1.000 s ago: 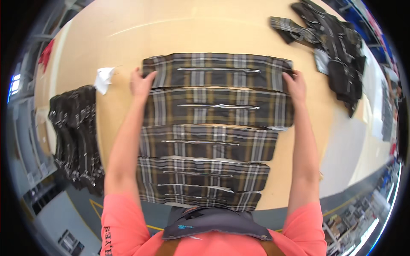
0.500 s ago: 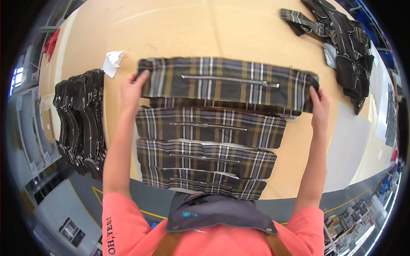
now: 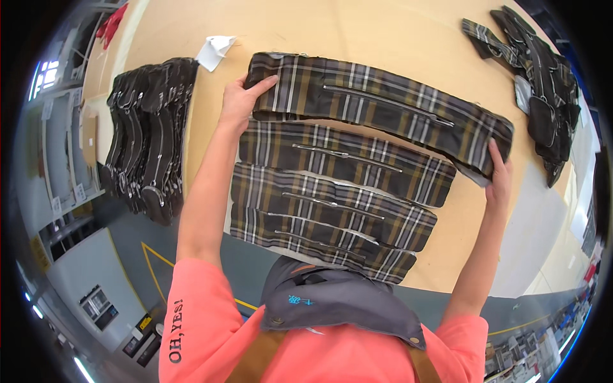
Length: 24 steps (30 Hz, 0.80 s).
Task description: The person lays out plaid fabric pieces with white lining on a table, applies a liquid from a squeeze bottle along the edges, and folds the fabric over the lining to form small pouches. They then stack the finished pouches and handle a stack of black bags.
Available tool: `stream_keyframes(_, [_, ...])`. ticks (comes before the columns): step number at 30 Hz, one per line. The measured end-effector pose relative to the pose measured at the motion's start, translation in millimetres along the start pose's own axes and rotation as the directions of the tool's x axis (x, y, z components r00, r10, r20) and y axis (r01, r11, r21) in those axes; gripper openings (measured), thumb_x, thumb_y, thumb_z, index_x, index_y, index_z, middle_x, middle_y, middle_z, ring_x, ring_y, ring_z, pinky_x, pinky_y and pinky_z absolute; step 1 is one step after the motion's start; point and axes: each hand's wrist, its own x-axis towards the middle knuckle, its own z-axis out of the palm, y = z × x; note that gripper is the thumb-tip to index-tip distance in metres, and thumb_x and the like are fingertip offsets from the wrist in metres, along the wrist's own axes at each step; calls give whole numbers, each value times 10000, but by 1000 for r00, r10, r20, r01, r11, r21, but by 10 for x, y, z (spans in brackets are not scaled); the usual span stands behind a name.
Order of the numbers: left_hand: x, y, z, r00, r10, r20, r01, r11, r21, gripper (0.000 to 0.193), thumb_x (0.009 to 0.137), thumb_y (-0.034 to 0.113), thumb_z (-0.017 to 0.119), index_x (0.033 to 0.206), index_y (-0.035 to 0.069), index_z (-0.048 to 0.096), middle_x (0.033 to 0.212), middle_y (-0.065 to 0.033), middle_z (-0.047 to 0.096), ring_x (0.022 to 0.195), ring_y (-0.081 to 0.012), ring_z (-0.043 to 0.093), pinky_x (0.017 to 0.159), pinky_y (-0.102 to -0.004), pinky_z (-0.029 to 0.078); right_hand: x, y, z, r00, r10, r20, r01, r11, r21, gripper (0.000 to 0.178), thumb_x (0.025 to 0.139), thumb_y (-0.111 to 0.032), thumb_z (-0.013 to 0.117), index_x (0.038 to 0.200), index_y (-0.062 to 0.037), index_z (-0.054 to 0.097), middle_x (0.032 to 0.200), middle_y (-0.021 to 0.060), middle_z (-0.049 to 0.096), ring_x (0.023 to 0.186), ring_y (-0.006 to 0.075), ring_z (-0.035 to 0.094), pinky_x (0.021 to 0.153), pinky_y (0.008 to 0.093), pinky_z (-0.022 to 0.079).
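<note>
A long dark plaid fabric panel (image 3: 377,76) with a metal zipper across it stretches between my two hands. At its left end, my left hand (image 3: 244,101) is closed, thumb on top and fingers hidden beneath. My right hand (image 3: 499,175) pinches the right end in the same way. The edge of another layer shows under the held panel; whether the two touch all along, I cannot tell. Toward me, several matching plaid panels (image 3: 338,148) lie in overlapping rows, each with a zipper.
Dark zippered pieces (image 3: 150,127) hang in a thick stack over the table's left edge. A white scrap (image 3: 215,51) lies beyond them. At the far right is a heap of dark and plaid pieces (image 3: 543,96). All rest on a tan table (image 3: 396,29).
The view has shifted and turned. The held panel has come down over the plaid layer beneath, hiding more of it. Both hands keep hold of its ends.
</note>
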Motion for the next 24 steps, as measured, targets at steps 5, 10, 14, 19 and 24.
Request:
stream_keyframes(5, [-496,-148,-452,991,-125,36,124,992,16,295,801,153,802,1035,-3,711,947,-55,724,816,-122,669,753,-272,532,-715,208,-22,989,149,-7,-148,986,78,473,944,-270,668,1289,26,538,1223,94,628,1080,169,608,944,323,480])
stream_keyframes(10, [-413,-1211,-769,979,-137,-150,173,950,259,660,690,302,888,1183,-34,605,1079,-104,681,1024,-171,630,858,-319,513,-851,922,50,984,171,49,-159,971,-180,553,892,-333,719,1282,7,522,1210,117,603,1152,193,552,1016,331,422])
stream_keyframes(14, [-328,-1071,-746,967,-253,14,245,948,204,551,709,282,878,1104,-34,660,1026,-110,703,925,-164,662,827,-312,526,-725,914,38,922,365,128,-366,931,-18,570,854,-295,760,1266,43,557,1186,133,643,1053,196,620,936,350,502])
stream_keyframes(19, [-541,-519,-596,991,-136,-2,135,988,77,374,771,224,840,1014,-27,706,907,-76,721,757,-130,682,694,-286,555,-805,534,99,979,167,115,-160,985,-67,450,842,-232,781,1168,45,640,1110,111,683,952,180,654,875,314,515])
stream_keyframes(24, [-1113,-410,-966,995,-90,51,88,996,26,349,797,208,820,1049,-2,701,942,-53,720,799,-119,668,741,-282,531,-1415,284,-158,995,90,52,-89,996,-22,467,882,-170,725,1275,35,579,1200,99,647,1055,175,620,934,311,482])
